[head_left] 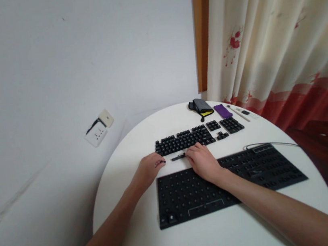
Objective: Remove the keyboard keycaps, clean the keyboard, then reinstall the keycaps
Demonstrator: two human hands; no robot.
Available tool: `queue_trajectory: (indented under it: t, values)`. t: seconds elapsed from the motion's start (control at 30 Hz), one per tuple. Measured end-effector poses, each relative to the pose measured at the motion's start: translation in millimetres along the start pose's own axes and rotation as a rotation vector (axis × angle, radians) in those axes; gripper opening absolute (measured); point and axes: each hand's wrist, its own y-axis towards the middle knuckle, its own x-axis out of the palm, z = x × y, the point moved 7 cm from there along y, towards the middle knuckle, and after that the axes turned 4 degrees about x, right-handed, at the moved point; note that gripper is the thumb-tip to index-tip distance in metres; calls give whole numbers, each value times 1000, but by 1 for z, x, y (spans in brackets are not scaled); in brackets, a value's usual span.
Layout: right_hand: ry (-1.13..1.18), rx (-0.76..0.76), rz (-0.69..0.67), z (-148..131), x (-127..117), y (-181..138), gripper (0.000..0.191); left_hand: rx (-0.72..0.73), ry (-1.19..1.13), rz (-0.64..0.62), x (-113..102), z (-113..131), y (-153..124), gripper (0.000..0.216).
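Note:
A black keyboard base (250, 172) with its keycaps off lies on the round white table (199, 240). Behind it, the removed black keycaps (184, 138) are laid out in rows in keyboard order. My left hand (148, 170) rests on the table left of the base, fingers curled on a small dark item at its fingertips. My right hand (201, 160) lies over the base's far edge, its fingers reaching a long black keycap (177, 157) that lies just in front of the keycap rows.
At the table's far side lie a grey and yellow pouch (201, 106), a purple cloth (222, 110) and a white tool (238, 113). The keyboard's cable (276, 143) runs off to the right. A wall socket (97, 134) sits on the left wall; curtains hang at right.

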Motion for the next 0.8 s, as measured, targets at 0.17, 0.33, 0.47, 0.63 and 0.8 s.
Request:
queue_trajectory:
  t: [0.17,0.33,0.47,0.63,0.8]
  values:
    - [40,22,2,4,3,0,15,-33,9,-39,-4,1,-5,6]
    - [43,-2,26,1,-3,1,14,-70,-39,-37,-9,11,-6,13]
    - [64,-11,119,-3,-24,0,27,33,-162,-135,-11,42,-9,17]
    - [176,-1,102,3,-44,-11,37,129,-320,-456,-3,86,-23,15]
    - [308,40,1,11,-49,-22,38,204,-489,-674,6,109,-37,21]
